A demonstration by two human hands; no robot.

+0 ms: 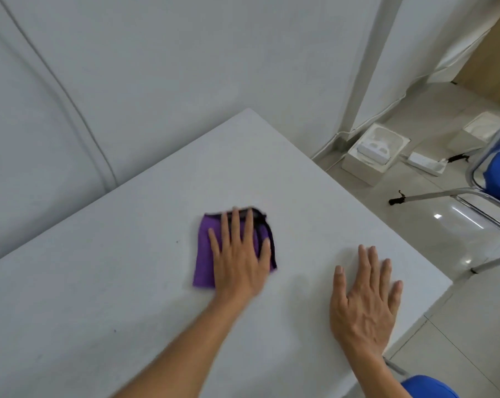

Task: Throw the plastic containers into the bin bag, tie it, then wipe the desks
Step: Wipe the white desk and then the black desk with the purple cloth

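A folded purple cloth (204,255) with a black edge lies on the white desk (128,268) near its middle. My left hand (240,262) presses flat on the cloth, fingers spread and pointing away from me; the hand and cloth are slightly blurred. My right hand (365,300) rests flat on the bare desk top near the right edge, fingers apart, holding nothing. No plastic containers or bin bag are in view.
A white wall runs behind the desk. On the tiled floor to the right stand a white box (375,152) with packaging, a flat white item (425,163) and a small white bin (477,133). A metal-framed blue chair (498,179) stands at the far right.
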